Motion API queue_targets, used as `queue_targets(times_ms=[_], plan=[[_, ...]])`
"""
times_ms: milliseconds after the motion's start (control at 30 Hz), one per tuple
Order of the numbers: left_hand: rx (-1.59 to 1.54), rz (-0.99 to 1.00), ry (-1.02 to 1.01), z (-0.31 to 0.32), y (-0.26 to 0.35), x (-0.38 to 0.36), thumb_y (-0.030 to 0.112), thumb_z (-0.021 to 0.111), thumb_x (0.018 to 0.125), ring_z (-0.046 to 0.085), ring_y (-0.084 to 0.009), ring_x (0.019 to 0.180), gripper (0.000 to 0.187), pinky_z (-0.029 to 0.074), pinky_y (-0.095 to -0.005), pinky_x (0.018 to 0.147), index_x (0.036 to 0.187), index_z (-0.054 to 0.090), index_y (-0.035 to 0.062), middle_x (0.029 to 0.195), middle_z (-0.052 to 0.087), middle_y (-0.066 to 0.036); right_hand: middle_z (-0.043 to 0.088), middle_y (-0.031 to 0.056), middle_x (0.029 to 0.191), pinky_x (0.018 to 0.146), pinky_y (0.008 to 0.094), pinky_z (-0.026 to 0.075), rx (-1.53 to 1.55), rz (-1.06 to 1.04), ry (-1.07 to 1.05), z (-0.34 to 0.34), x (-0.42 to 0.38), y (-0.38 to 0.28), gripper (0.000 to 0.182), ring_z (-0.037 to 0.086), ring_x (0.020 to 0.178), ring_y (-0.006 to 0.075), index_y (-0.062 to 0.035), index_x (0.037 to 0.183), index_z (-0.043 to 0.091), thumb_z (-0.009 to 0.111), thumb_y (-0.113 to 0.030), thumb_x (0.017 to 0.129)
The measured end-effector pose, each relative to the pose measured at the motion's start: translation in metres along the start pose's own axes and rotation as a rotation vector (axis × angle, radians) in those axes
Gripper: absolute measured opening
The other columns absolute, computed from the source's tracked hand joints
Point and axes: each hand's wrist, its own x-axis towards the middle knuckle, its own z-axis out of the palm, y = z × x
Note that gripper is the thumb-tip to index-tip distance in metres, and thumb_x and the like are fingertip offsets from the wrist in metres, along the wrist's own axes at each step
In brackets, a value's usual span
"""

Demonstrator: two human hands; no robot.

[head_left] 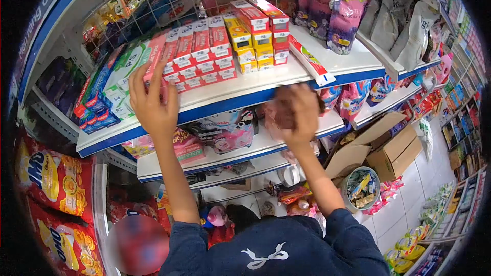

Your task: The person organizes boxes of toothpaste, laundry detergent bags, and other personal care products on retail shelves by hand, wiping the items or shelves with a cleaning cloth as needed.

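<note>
My left hand (155, 105) reaches up to the shelf, fingers spread against the front of the boxes at the left end of the red toothpaste boxes (204, 53). Green-and-white P/S boxes (125, 71) and blue-and-red Colgate boxes (97, 105) lie to its left. At the blue front edge of the same shelf, my right hand (305, 115) grips a crumpled brownish-pink cloth (281, 110), blurred by motion. Just beyond the cloth, a single white-and-red toothpaste box (312, 61) lies slanted near the shelf edge.
Yellow boxes (248, 46) and purple pouches (348, 18) stand farther along the white shelf (266, 79). Packaged goods fill lower shelves. Open cardboard boxes (396, 151) and a bucket of packets (377, 202) sit on the floor at right. Red OMO bags (56, 174) stack at left.
</note>
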Motion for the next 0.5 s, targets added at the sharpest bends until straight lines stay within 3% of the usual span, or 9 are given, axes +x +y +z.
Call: queue_targets(times_ms=[33,67,233,333,500], plan=[[-0.005,0.006,0.003,0.001,-0.001,0.000,0.011,0.059,0.067,0.045,-0.0309,0.104,0.040,0.036,-0.0400,0.087,0.108,0.059,0.0132,0.109,0.050,-0.011,0.057,0.0112,0.107,0.093,0.0431,0.036,0.001,-0.034,-0.141,0.001,0.000,-0.008,0.036,0.049,0.110,0.0321,-0.0028,0.099,0.059,0.060,-0.008,0.064],[-0.011,0.014,-0.003,0.001,-0.002,0.000,0.011,0.059,0.067,0.046,-0.0312,0.104,0.040,0.035,-0.0403,0.087,0.108,0.058,0.0128,0.109,0.050,-0.011,0.055,0.0113,0.110,0.090,0.0445,0.038,0.019,-0.099,-0.134,0.009,0.000,-0.015,0.046,0.048,0.110,0.0314,-0.0039,0.100,0.059,0.059,-0.005,0.053],[-0.025,0.030,-0.003,0.001,0.000,0.000,0.009,0.058,0.069,0.047,-0.0304,0.101,0.038,0.036,-0.0396,0.088,0.107,0.059,0.0112,0.106,0.051,-0.012,0.050,0.0099,0.102,0.085,0.0467,0.039,-0.023,-0.047,-0.089,-0.004,0.001,-0.004,0.046,0.050,0.096,0.0292,-0.0152,0.096,0.064,0.064,-0.010,0.051],[-0.019,0.036,0.005,0.003,0.001,0.000,0.009,0.058,0.070,0.047,-0.0296,0.102,0.038,0.036,-0.0391,0.088,0.108,0.059,0.0114,0.106,0.051,-0.012,0.050,0.0105,0.101,0.080,0.0412,0.039,-0.090,-0.028,-0.124,-0.027,0.005,0.020,0.048,0.049,0.095,0.0287,-0.0149,0.096,0.064,0.064,-0.012,0.049],[-0.023,0.041,0.002,0.003,0.003,0.000,0.008,0.058,0.070,0.047,-0.0288,0.102,0.037,0.035,-0.0378,0.089,0.107,0.059,0.0107,0.107,0.052,-0.011,0.051,0.0111,0.101,0.080,0.0390,0.039,-0.298,-0.009,-0.070,-0.053,0.007,0.073,0.047,0.049,0.095,0.0297,-0.0130,0.095,0.064,0.062,-0.007,0.048]])
